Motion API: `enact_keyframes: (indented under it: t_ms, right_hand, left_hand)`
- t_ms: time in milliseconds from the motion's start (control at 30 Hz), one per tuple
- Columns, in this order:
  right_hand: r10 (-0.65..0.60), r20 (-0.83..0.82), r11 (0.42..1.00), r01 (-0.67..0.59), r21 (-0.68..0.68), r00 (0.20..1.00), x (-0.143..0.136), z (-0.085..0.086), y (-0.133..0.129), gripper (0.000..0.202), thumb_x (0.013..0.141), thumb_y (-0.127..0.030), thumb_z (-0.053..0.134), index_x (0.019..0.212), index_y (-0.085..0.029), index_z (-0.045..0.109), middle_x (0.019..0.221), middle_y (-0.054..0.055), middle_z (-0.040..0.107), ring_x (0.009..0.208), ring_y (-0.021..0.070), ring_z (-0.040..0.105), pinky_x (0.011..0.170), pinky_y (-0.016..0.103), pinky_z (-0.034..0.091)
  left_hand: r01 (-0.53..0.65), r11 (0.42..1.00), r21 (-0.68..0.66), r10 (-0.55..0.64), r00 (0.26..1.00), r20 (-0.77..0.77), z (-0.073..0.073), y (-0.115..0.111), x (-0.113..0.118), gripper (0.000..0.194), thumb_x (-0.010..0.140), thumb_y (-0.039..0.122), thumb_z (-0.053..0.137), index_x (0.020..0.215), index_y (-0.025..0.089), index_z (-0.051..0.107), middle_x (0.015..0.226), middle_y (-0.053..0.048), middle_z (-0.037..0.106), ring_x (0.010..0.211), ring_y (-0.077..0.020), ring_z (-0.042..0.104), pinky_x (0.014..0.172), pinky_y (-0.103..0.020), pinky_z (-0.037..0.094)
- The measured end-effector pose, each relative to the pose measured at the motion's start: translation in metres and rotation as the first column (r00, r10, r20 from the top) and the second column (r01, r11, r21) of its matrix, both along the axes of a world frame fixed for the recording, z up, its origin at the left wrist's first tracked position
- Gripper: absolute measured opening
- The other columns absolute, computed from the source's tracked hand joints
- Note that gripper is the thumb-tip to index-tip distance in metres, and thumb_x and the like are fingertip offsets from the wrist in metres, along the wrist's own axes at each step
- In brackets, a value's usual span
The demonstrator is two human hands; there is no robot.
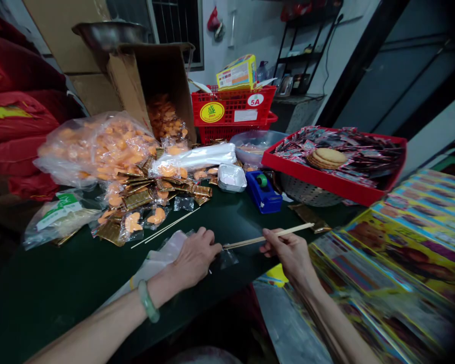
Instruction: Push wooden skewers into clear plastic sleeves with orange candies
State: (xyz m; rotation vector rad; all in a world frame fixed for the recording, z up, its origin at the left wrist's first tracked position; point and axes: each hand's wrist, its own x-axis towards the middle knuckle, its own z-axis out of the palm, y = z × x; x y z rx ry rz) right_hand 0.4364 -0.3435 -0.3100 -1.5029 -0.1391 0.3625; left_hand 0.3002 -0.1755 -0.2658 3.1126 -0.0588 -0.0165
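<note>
My right hand (286, 253) pinches a thin bundle of wooden sticks (296, 229) that lies nearly level over the dark green table. The far end of the sticks reaches the fingertips of my left hand (197, 257), which is closed on a small clear plastic bag (228, 259); the exact grip is partly hidden. Under that hand and wrist lies a stack of flat clear bags (167, 255). Two loose wooden sticks (167, 228) rest on the table beyond it.
Behind are gold sachets (138, 198), a bag of orange pieces (102, 146), a foil tray (232, 178) and a blue tape dispenser (264, 192). A red tray (382, 187) of packets with biscuits (328, 157) stands right. Printed yellow packs (405, 237) pile up nearer.
</note>
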Motion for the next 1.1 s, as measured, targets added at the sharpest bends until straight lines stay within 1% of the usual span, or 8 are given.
enact_keyframes:
  t_ms: [100,267,467,633,767,900,1000,1100]
  right_hand:
    - [0.015,0.027,1.000,-0.015,-0.006,1.000,0.000,-0.001,-0.002,0.036,0.055,-0.046,0.072,0.050,-0.015,0.055,0.040,-0.002,0.053,0.038,0.0104,0.051,0.034,0.018,0.040]
    - [0.003,0.081,0.999,0.000,-0.040,0.997,-0.002,0.002,-0.002,0.038,0.053,-0.051,0.070,0.051,-0.015,0.057,0.041,-0.001,0.053,0.037,0.0112,0.051,0.034,0.020,0.039]
    - [0.017,0.087,0.998,-0.012,-0.056,0.996,-0.003,0.008,-0.002,0.038,0.053,-0.050,0.070,0.049,-0.015,0.057,0.042,-0.001,0.052,0.039,0.0114,0.052,0.035,0.020,0.040]
    - [0.063,-0.020,0.997,-0.061,0.052,0.998,-0.006,0.011,0.000,0.035,0.053,-0.043,0.073,0.048,-0.013,0.055,0.046,-0.002,0.053,0.039,0.0098,0.052,0.035,0.019,0.040]
    - [0.115,-0.132,0.988,-0.100,0.114,0.985,-0.008,0.013,0.005,0.034,0.049,-0.040,0.076,0.057,-0.013,0.058,0.039,-0.004,0.050,0.036,0.0103,0.051,0.031,0.017,0.038]
    - [0.092,-0.148,0.987,-0.071,0.144,0.985,-0.008,0.012,0.008,0.036,0.049,-0.041,0.076,0.059,-0.012,0.057,0.039,-0.004,0.051,0.037,0.0097,0.052,0.031,0.015,0.038]
    - [0.157,-0.195,0.979,-0.126,0.160,0.968,-0.008,0.014,0.011,0.037,0.048,-0.040,0.077,0.059,-0.012,0.056,0.040,-0.004,0.051,0.036,0.0100,0.053,0.030,0.016,0.037]
    - [0.216,-0.193,0.967,-0.182,0.180,0.957,-0.009,0.021,0.014,0.037,0.049,-0.040,0.077,0.061,-0.013,0.055,0.041,-0.004,0.052,0.036,0.0096,0.052,0.031,0.015,0.036]
  left_hand:
    - [0.149,0.987,-0.050,-0.153,0.986,-0.071,-0.001,0.007,0.001,0.017,0.084,0.012,0.040,0.088,0.020,0.055,0.084,-0.003,0.052,0.077,-0.0170,0.047,0.061,-0.027,0.034]
    - [0.240,0.957,-0.163,-0.259,0.960,-0.109,0.003,0.020,0.003,0.011,0.083,0.017,0.046,0.089,0.020,0.054,0.080,-0.001,0.053,0.076,-0.0143,0.049,0.065,-0.025,0.034]
    - [0.259,0.943,-0.209,-0.283,0.954,-0.094,0.001,0.024,0.007,0.005,0.079,0.015,0.051,0.082,0.019,0.052,0.078,0.001,0.054,0.075,-0.0142,0.050,0.064,-0.024,0.033]
    - [0.250,0.942,-0.223,-0.277,0.956,-0.098,0.000,0.021,0.009,0.009,0.081,0.012,0.049,0.075,0.018,0.052,0.074,0.001,0.053,0.072,-0.0132,0.050,0.062,-0.024,0.032]
    - [0.285,0.940,-0.188,-0.303,0.950,-0.073,0.002,0.019,0.008,0.014,0.084,0.012,0.044,0.074,0.017,0.052,0.074,-0.001,0.054,0.071,-0.0138,0.049,0.061,-0.026,0.032]
    - [0.318,0.946,-0.058,-0.322,0.942,-0.091,0.010,0.014,0.005,0.015,0.083,0.007,0.043,0.075,0.016,0.052,0.077,-0.002,0.054,0.072,-0.0153,0.048,0.057,-0.028,0.030]
    - [0.334,0.942,0.039,-0.330,0.940,-0.088,0.020,0.011,0.003,0.014,0.080,0.004,0.046,0.078,0.016,0.052,0.080,-0.002,0.055,0.074,-0.0165,0.047,0.054,-0.029,0.027]
    - [0.350,0.933,0.082,-0.345,0.936,-0.072,0.026,0.010,0.000,0.014,0.080,0.003,0.046,0.080,0.016,0.052,0.081,-0.002,0.055,0.074,-0.0168,0.047,0.053,-0.030,0.026]
